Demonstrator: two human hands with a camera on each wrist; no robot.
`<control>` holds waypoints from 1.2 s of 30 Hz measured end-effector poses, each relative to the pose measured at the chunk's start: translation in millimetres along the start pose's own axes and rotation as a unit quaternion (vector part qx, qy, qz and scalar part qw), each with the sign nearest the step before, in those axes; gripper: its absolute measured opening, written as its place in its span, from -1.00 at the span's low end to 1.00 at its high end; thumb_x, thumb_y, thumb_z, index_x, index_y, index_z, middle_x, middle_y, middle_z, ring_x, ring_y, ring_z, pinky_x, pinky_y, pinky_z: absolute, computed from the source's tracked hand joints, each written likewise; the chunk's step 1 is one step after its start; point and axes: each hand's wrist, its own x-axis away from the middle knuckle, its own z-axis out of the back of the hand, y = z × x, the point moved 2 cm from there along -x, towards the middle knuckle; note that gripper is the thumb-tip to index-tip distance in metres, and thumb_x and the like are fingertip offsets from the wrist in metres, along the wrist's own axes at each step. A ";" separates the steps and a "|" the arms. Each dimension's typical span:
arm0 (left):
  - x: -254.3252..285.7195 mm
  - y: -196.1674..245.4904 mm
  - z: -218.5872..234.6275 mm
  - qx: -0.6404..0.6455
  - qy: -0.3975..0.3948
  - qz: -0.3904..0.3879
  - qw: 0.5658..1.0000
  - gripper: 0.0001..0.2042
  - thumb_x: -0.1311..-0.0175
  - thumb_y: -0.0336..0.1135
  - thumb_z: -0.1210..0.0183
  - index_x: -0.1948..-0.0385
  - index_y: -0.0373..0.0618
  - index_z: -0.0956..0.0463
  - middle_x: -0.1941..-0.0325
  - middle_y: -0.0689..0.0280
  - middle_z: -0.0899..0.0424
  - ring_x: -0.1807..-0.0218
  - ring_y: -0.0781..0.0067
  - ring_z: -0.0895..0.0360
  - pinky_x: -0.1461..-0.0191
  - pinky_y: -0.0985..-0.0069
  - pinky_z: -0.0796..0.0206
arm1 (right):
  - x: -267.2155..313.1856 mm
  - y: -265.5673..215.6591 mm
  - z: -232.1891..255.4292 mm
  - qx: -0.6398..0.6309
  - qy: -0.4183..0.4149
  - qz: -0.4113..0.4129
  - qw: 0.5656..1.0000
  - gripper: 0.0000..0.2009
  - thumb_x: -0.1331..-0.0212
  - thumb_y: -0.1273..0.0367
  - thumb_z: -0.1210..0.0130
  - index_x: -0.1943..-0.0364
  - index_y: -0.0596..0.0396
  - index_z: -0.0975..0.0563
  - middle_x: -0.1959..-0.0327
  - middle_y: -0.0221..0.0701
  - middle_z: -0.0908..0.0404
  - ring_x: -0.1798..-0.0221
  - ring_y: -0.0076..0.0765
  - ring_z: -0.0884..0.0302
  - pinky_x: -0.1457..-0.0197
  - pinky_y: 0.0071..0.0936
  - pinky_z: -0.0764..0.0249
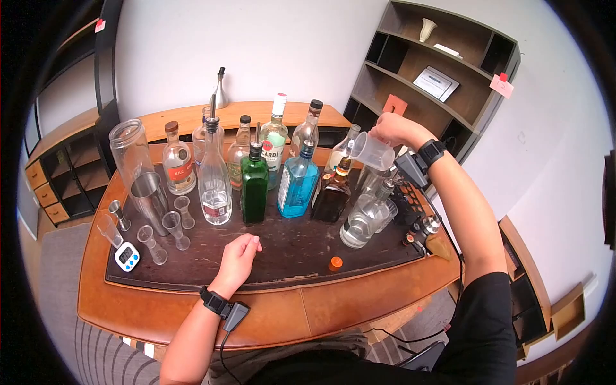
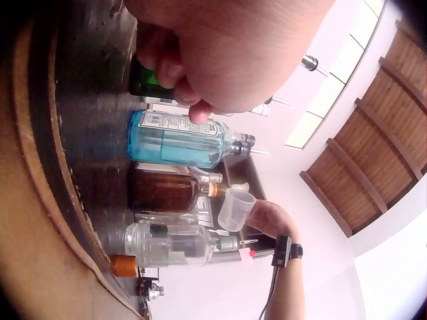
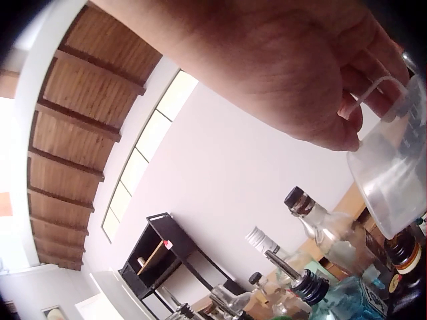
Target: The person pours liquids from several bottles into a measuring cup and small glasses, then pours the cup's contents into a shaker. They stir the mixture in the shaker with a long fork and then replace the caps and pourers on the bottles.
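My right hand [image 1: 399,130] grips the handle of a clear plastic cup [image 1: 373,153], raised and tilted above the bottles on the right. In the right wrist view the thumb and fingers of that hand [image 3: 293,73] pinch the looped handle at the rim of the cup [image 3: 390,173]. Below it stand a dark brown bottle [image 1: 331,199] and a clear bottle [image 1: 358,224]. My left hand [image 1: 236,260] holds nothing, its fingers loosely curled, near the table's front edge. A green bottle [image 1: 255,192] and a blue bottle [image 1: 298,189] stand beyond it.
At the left are a glass jar [image 1: 128,142], a metal shaker [image 1: 149,196], several small measures and a white timer [image 1: 127,256]. An orange cap [image 1: 335,263] lies near the front edge. More bottles line the back; shelves [image 1: 443,64] stand behind.
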 end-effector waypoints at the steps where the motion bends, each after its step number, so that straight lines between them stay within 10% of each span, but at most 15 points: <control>1: 0.0 0.2 0.0 -0.001 0.000 0.000 1.000 -0.69 -0.56 -0.21 -0.02 0.45 -0.14 -0.47 0.59 0.54 -0.30 0.52 0.72 -0.19 0.46 0.61 -0.06 | 2.5 -0.4 0.7 0.000 0.000 0.000 1.000 -0.64 -0.18 0.21 -0.20 0.30 0.35 -0.66 0.37 -0.24 -0.70 0.28 -0.26 -0.66 0.17 -0.31 -0.58; 16: 0.5 2.4 0.8 -0.010 0.012 0.006 1.000 -0.70 -0.52 -0.24 -0.05 0.44 -0.23 -0.52 0.60 0.40 -0.38 0.48 0.62 -0.28 0.38 0.52 -0.18 | 13.1 26.7 0.3 -0.160 -0.010 -0.027 0.987 -0.66 -0.30 0.23 -0.17 0.12 0.31 -0.60 0.24 -0.33 -0.66 0.14 -0.39 -0.62 0.04 -0.41 -0.61; 27: -0.3 2.6 0.5 -0.017 0.017 -0.005 1.000 -0.65 -0.53 -0.23 -0.05 0.50 -0.25 -0.41 0.61 0.40 -0.32 0.47 0.62 -0.22 0.39 0.49 -0.15 | 98.5 15.6 52.3 -0.535 0.117 0.167 0.820 -0.83 -0.44 0.28 -0.04 0.20 0.06 -0.56 0.12 -0.40 -0.70 0.13 -0.57 -0.58 -0.01 -0.51 -0.50; 36: -3.9 -8.8 8.0 0.037 0.070 -0.012 0.997 -0.62 -0.54 -0.25 -0.06 0.56 -0.19 -0.29 0.59 0.49 -0.23 0.46 0.69 -0.14 0.41 0.53 -0.09 | 156.1 -59.4 -206.0 -0.660 -0.104 0.112 0.736 -0.88 -0.44 0.32 -0.11 0.19 0.07 -0.52 0.06 -0.36 -0.69 -0.05 -0.47 -0.63 -0.09 -0.47 -0.60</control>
